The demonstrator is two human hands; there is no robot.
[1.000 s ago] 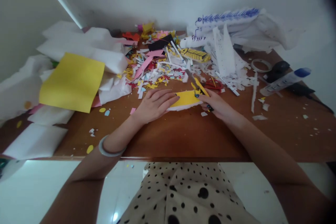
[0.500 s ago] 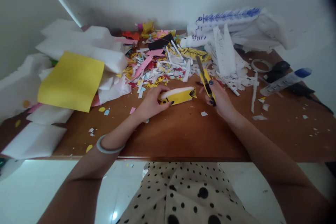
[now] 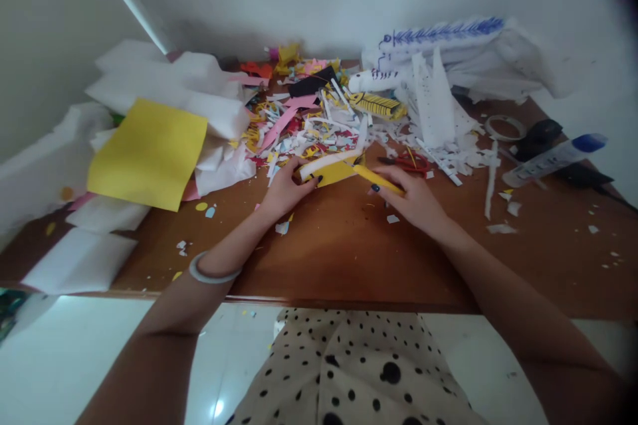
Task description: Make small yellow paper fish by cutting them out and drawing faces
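Gripping yellow foam piece (image 3: 329, 169) — left hand (image 3: 285, 189); right hand (image 3: 413, 196) — yellow knife (image 3: 379, 179).

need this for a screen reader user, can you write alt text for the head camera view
A person's left hand holds a yellow and white foam piece while the right hand holds a yellow utility knife against it, over a brown table. Behind lie paper scraps, a yellow sheet and red scissors.
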